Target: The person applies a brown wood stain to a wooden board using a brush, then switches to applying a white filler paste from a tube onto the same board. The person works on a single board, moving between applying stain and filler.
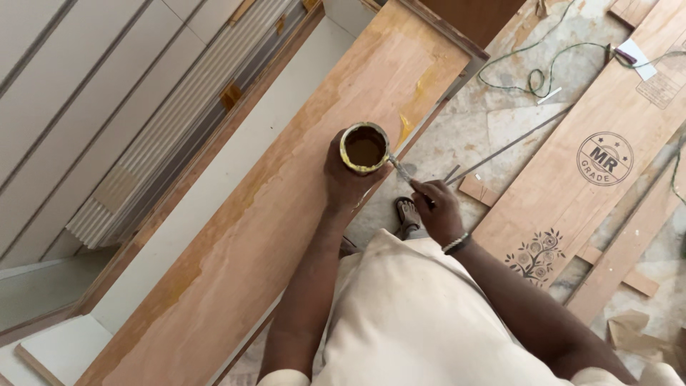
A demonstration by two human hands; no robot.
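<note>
— What have the hands got?

— The left hand is wrapped around a small round tin, fingers closed on its side, holding it over the near edge of the long plywood board. The tin is open at the top and shows a brownish-yellow liquid, likely glue. The right hand sits just to the right of it, fingers pinched shut on a thin metal-looking tool whose far end reaches the tin's rim.

— So which step is this?

— I'd judge it a loading or scraping step: the tool is at the rim, either picking up liquid or wiping it off. Yellowish streaks already lie on the board ahead of the left hand and further back beside the forearm, so spreading seems partly done.

— What does the next move call for?

— A steady tin, and the tool carried level to the board so nothing drips onto the floor below the right hand.

— Anything unclear?

— The tool's tip is too small to tell brush from blade. The person's cream garment hides the board's edge below the forearms. A sandalled foot shows under the right hand. Beyond it lie a printed plywood sheet and a green cord, both cut off by the frame.
</note>
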